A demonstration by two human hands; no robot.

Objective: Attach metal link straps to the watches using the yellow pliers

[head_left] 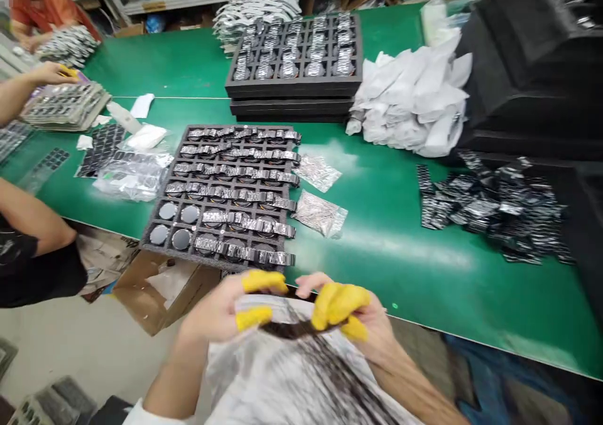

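Note:
My left hand point(221, 312) and my right hand point(362, 315) are close together in front of my body, at the table's near edge. Both wear yellow finger covers, and their fingers are bent in a pinch. Something dark lies between the fingertips, too blurred and covered to name. Just beyond my hands lies a grey foam tray point(162, 252) with rows of watches point(245, 224) on dark link bands. Several round watch heads point(190, 214) without visible bands sit in its near left cells. Two clear bags of small metal parts point(320, 213) rest right of the tray.
Stacked black foam trays point(292, 90) hold more watches at the back. A white wrapped pile point(414, 102) and loose dark link bands point(499, 205) lie right. Dark foam blocks point(527, 80) rise there. Co-workers' arms point(28, 86) reach in at left; a cardboard box point(155, 293) stands below.

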